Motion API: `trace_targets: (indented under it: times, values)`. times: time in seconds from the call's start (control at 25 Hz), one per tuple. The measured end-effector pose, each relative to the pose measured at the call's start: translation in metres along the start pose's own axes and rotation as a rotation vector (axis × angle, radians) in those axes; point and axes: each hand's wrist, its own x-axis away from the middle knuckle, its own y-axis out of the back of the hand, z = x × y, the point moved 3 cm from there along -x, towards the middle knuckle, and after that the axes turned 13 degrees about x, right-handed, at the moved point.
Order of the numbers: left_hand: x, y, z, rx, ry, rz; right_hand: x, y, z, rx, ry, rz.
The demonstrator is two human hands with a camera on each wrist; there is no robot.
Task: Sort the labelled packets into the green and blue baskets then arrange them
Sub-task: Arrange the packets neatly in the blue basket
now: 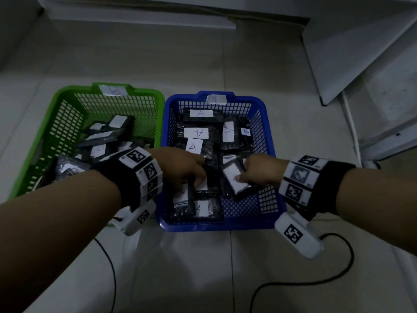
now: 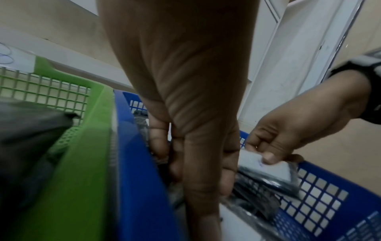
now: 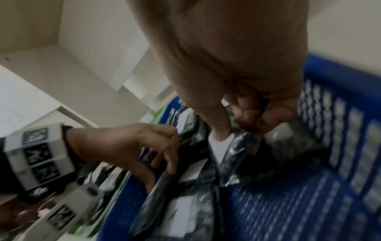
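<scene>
The setting looks like a plain indoor room, though whether it belongs to a home or to a back room of some workplace cannot be told. The work happens on the floor (image 1: 203, 64), which is laid with large pale glossy tiles with thin grout lines. White-painted panels or cabinet fronts (image 1: 361, 53) stand along the far side and the right, one leaning open like a door. The light is dim. Two plastic mesh baskets, a green basket (image 1: 67, 98) and a blue basket (image 1: 171, 123), sit side by side on the tiles, and a black cable (image 1: 338, 274) trails across the floor.
</scene>
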Motion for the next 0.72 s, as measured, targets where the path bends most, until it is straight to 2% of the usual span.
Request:
trace_targets:
  times: [0.12,0.32,0.44,0.6,0.72]
  values:
    - [-0.004,0.008,-0.004,-0.021,-0.007,-0.008,-0.005,0.002,-0.010,0.000,-0.090,-0.062]
    - [-0.008,0.018,-0.002,0.038,0.034,0.011,-0.005,0.013,-0.009,-0.011,-0.037,-0.272]
    - [-0.003,0.030,0.001,0.151,0.037,-0.102,-0.002,0.016,-0.011,0.126,0.023,-0.309]
    - [0.005,0.043,0.008,0.413,0.138,-0.276,-0.010,0.008,-0.011,0.216,0.054,-0.391]
    - [0.007,0.046,0.012,0.570,0.217,-0.413,-0.020,-0.003,-0.018,0.191,0.058,-0.331]
